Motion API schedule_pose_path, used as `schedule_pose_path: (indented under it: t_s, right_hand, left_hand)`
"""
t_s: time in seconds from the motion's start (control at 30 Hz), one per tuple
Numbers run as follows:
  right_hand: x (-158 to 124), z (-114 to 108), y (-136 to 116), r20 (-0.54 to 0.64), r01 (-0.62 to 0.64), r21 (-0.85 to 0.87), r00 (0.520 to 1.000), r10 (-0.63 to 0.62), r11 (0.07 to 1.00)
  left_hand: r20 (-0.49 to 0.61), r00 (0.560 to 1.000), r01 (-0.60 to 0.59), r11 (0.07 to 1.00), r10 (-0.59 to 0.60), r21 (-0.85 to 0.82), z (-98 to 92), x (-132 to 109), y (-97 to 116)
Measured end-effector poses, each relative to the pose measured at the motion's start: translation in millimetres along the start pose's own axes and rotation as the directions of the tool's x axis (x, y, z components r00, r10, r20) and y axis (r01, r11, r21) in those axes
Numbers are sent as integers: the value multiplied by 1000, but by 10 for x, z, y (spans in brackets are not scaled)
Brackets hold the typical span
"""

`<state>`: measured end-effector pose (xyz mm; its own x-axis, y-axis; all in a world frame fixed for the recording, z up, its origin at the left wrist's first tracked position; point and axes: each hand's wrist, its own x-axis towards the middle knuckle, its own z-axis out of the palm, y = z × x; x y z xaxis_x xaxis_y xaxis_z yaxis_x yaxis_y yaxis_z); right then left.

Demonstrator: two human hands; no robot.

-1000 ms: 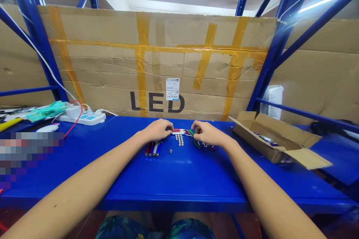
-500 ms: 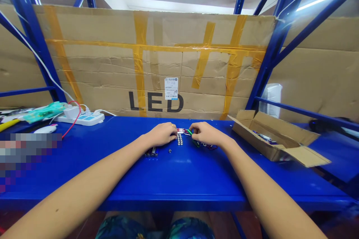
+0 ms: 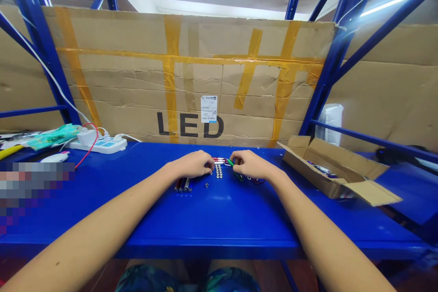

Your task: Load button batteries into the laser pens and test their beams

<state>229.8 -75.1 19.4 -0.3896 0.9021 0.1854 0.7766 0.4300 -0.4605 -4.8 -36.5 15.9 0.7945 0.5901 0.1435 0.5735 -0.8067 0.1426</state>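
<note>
My left hand [image 3: 195, 164] is closed, its fingertips bent down beside two rows of small round silver pieces [image 3: 219, 172]; a tiny silvery spot shows at the fingertips, too small to name. Between my hands, behind those rows, lie slim red and silver tubes [image 3: 218, 160]. My right hand [image 3: 251, 164] pinches a green carabiner [image 3: 230, 163]. Under and beside that hand are more coloured carabiners [image 3: 257, 180], partly covered. Several dark and silver metal tubes [image 3: 183, 185] lie below my left wrist, partly hidden. One loose silver piece [image 3: 206, 185] sits nearer to me.
An open cardboard box [image 3: 313, 175] with shiny items inside stands at the right. A white power strip [image 3: 102, 145] with cables and a green packet [image 3: 54, 137] lie at the left. A large cardboard panel [image 3: 137, 82] closes off the back of the blue table [image 3: 219, 219].
My left hand has shifted slightly left, away from the rows of silver pieces, uncovering more of the red tubes. My right hand stays nearly still on the green carabiner.
</note>
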Motion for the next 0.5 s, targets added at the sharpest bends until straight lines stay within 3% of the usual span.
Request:
schedule_pose_path:
  t_s: [0.13, 0.3, 0.5]
  right_hand:
    - [1, 7, -21, -34, 15, -6, 999, -15, 1000]
    - [3, 0, -98, -51, -11, -16, 999, 10, 1000]
    - [33, 41, -62, -28, -31, 119, 999, 35, 992]
  left_hand:
    - [-16, 1000, 21, 1000, -21, 7, -36, -21, -50]
    - [46, 999, 23, 996, -28, 88, 21, 2, -73]
    - [6, 995, 96, 989, -98, 117, 33, 10, -61]
